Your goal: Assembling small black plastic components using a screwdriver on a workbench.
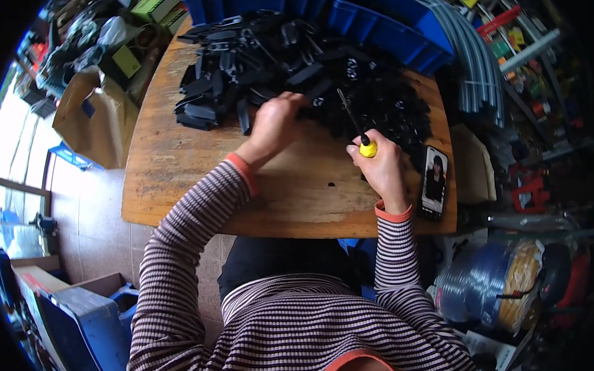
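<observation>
My right hand [385,166] is closed around a screwdriver [367,147] with a yellow and black handle. Its thin dark shaft points up and away, toward the heaps of parts. My left hand [274,127] rests at the near edge of a heap of long black plastic parts [217,79], its fingers curled. The fingertips blend into the dark parts, so whatever they hold is hidden. Just left of that hand, one black part [244,116] lies partly off the heap. Smaller black pieces [387,107] form a second heap beyond my right hand.
The wooden table [175,172] carries both heaps. Two blue plastic bins [396,36] stand along its far edge. A phone [434,181] with a lit screen lies at the right edge. Grey coiled tubing [468,62] is beyond the table's right side; a brown paper bag [99,118] stands left.
</observation>
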Demonstrator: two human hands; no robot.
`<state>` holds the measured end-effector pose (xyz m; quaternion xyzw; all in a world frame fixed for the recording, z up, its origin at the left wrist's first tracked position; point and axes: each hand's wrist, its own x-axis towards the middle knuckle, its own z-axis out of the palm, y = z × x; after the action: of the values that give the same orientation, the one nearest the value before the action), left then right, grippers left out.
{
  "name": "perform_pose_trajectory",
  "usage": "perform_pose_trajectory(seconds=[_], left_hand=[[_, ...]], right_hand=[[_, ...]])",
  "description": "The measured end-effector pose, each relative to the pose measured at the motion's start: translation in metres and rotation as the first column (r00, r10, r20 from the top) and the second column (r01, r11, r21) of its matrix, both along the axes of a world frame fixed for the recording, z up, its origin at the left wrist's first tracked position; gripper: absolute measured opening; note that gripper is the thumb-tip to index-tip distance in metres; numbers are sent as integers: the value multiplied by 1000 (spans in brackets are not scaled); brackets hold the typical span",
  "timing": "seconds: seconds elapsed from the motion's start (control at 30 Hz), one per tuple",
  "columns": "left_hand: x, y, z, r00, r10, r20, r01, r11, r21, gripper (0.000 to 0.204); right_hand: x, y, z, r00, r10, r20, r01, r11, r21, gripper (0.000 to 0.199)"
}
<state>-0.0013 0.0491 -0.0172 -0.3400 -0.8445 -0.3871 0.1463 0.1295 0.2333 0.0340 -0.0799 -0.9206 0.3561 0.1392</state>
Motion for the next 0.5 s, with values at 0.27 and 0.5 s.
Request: perform_pose_trajectory(seconds=[0.27,0.5], left_hand=[[23,-39,55,952,-232,200,219,972,87,15],[24,-24,20,826,-555,-98,510,811,-286,35]], right_hand=[[0,14,-6,991,74,-108,-95,974,-204,20],[4,-7,3,971,188,-147,-215,957,-196,15]])
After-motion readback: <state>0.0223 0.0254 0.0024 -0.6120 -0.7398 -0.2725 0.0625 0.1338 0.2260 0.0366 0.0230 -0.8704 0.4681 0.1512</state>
